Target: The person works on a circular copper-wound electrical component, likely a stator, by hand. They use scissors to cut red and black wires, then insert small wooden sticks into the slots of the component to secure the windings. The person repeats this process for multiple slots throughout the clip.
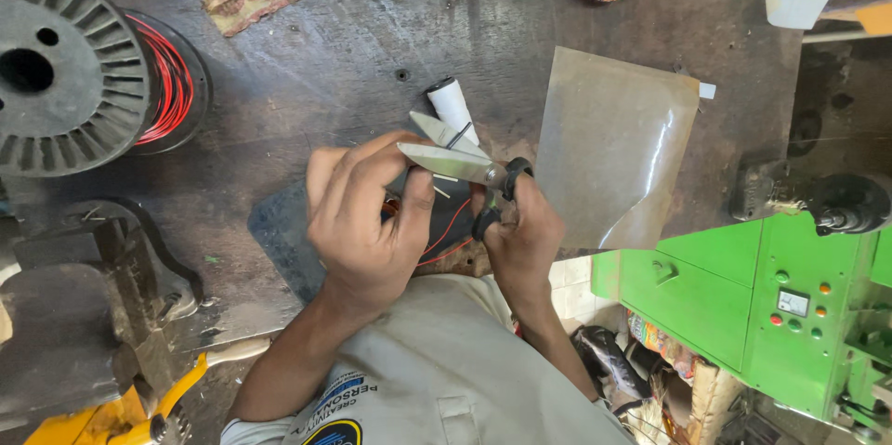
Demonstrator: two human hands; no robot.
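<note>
scissors (465,164) in right hand (520,231), blades open, touching left hand (367,222)

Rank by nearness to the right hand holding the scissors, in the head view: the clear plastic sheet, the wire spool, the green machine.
From the right hand:
1. Clear plastic sheet, just beside it on the bench.
2. Green machine, lower corner past the bench edge.
3. Wire spool, far opposite corner.

scissors (460,162): steel blades, black handles, blades parted, tips pointing away across the bench, held above the dark worktop
white tube (452,109): short cylinder, tilted, lying just beyond the blades (contact unclear)
red wire (444,239): thin strands running under the handles, partly hidden
</note>
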